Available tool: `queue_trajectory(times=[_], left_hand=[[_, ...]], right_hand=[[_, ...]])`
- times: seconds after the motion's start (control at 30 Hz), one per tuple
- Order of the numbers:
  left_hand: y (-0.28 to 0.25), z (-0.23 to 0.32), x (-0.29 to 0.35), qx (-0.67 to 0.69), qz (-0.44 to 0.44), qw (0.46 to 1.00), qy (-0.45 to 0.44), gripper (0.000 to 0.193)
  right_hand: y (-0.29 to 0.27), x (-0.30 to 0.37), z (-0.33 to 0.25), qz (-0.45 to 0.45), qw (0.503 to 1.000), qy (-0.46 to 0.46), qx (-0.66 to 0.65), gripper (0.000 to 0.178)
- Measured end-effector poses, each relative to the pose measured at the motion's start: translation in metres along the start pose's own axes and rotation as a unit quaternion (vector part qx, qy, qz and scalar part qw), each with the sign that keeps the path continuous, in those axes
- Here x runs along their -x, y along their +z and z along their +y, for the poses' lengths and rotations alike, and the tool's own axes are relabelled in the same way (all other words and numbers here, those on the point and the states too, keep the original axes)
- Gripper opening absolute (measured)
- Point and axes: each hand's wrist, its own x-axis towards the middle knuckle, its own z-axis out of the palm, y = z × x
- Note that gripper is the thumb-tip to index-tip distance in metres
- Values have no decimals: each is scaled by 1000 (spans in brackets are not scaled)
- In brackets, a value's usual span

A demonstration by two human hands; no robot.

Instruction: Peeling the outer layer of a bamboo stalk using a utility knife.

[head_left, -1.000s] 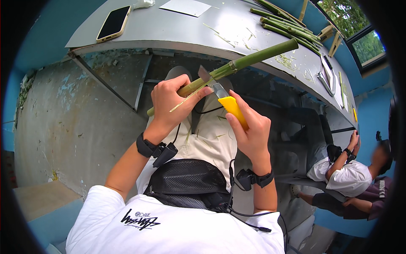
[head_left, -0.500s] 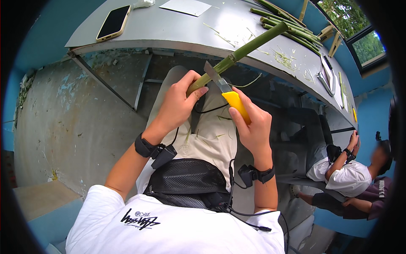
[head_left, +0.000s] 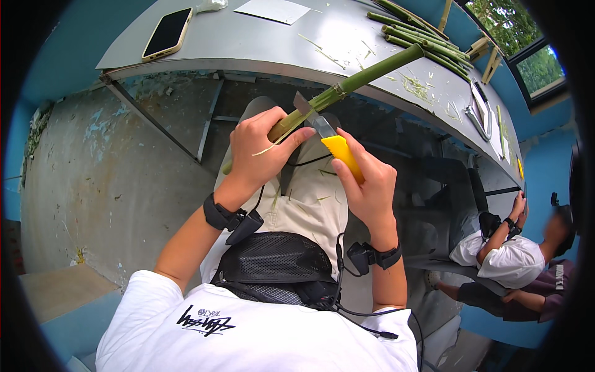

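My left hand (head_left: 263, 146) is wrapped round the near part of a green bamboo stalk (head_left: 378, 68), whose far end reaches up over the table edge. In my right hand (head_left: 369, 177) is a yellow utility knife (head_left: 341, 155), its blade (head_left: 313, 116) out and lying across the stalk just beyond my left thumb. Around the joint the bamboo's skin is pared pale. A thin curled shaving (head_left: 271, 147) hangs by my left hand. The stalk's near tip pokes out below that hand, over my lap.
A grey table (head_left: 248, 43) spans the far side, carrying a phone (head_left: 167, 34), white paper (head_left: 273, 10), a pile of bamboo stalks (head_left: 427, 37) and scattered shavings (head_left: 415, 87). At the right a hacksaw (head_left: 477, 118) lies on it. Other people (head_left: 508, 254) sit at the right.
The knife blade has slid along the stalk toward my left hand, down from the joint. A pale shaving has curled up by that hand, and the stalk has shifted slightly.
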Motion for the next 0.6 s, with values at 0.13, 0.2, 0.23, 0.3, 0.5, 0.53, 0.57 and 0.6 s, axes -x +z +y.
queue_trajectory(times=[0.13,0.2,0.23,0.3,0.5,0.53,0.57,0.6], left_hand=[[-3,0,0,-20,6,1000,-3,51],[-3,-4,1,-52,2,998,-17,52],[-2,-3,1,-55,4,998,-13,53],[-2,-1,1,-59,8,998,-7,54],[-7,-4,3,64,-124,985,-102,40],[-10,-6,4,121,-149,975,-114,34],[-11,-9,5,178,-175,960,-126,29],[-12,-11,7,233,-199,942,-137,26]], right_hand=[[-1,1,-3,2,1000,1,4,47],[-3,-1,-9,8,1000,8,9,47],[-4,-1,-9,10,1000,8,9,47],[-5,-1,-7,13,1000,9,8,47],[-13,0,3,36,999,33,3,44],[-13,0,2,36,999,39,-4,41],[-13,1,3,43,998,39,-18,39],[-12,3,4,50,997,40,-32,38]])
